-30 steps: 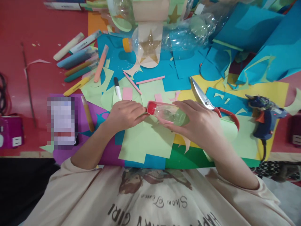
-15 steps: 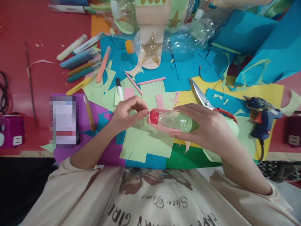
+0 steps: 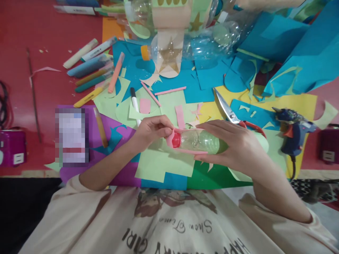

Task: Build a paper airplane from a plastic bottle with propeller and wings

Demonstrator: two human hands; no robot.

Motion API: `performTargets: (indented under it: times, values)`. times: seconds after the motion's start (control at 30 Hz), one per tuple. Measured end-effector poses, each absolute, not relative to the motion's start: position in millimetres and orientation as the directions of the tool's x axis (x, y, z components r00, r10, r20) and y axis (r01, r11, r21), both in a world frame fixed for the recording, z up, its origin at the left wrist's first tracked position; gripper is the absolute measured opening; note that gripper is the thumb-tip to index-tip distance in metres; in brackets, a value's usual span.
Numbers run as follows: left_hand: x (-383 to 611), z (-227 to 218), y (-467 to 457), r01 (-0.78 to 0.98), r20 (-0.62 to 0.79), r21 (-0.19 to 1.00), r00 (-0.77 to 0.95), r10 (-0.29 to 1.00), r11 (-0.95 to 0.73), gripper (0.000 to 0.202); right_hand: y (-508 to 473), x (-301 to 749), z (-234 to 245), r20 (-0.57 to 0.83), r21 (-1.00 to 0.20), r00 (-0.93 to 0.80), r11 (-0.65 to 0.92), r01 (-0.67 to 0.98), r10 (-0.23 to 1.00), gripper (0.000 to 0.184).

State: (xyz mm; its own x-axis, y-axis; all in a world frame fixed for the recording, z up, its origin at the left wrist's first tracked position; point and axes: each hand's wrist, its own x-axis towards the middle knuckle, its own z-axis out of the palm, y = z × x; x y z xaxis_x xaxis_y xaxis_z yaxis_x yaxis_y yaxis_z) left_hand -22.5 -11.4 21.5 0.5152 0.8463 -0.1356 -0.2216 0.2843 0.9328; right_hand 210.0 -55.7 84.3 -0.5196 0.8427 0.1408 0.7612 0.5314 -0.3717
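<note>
A small clear plastic bottle [image 3: 205, 140] with a red cap [image 3: 176, 140] lies on its side, its cap pointing left. Around the cap end bends a pink paper strip [image 3: 170, 140], which runs back along both sides of the bottle. My left hand [image 3: 155, 131] pinches the strip where it curves past the cap. Thumb on one side and fingers on the other, my right hand [image 3: 233, 143] grips the bottle's body and covers its base. Pale green paper [image 3: 164, 164] lies beneath.
Scissors [image 3: 231, 114] and a glue gun [image 3: 295, 132] lie to the right. Several markers [image 3: 90, 67] and a phone [image 3: 72, 135] are on the left. Larger clear bottles [image 3: 196, 47] lie at the back, among blue paper [image 3: 275, 35] and pink paper pieces [image 3: 179, 116].
The bottle and both hands have shifted slightly toward me and to the right. My left hand has moved onto the top of the strip's bend, and the strip stands wider around the bottle.
</note>
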Motion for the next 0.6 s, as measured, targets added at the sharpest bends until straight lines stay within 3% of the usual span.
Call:
performTargets:
  times: [0.33,0.6]
  values:
    - [-17.5,13.5,-18.4,-0.32,-0.196,0.873,0.461,0.866,0.368,0.034,-58.4,205.0,84.6,0.154,-0.393,-0.499,0.516,0.761,0.853,0.047]
    - [-16.4,13.2,-18.7,-0.311,-0.163,0.894,0.444,0.881,0.323,0.031,-58.8,202.7,85.0,0.156,-0.397,-0.503,0.52,0.756,0.85,0.046]
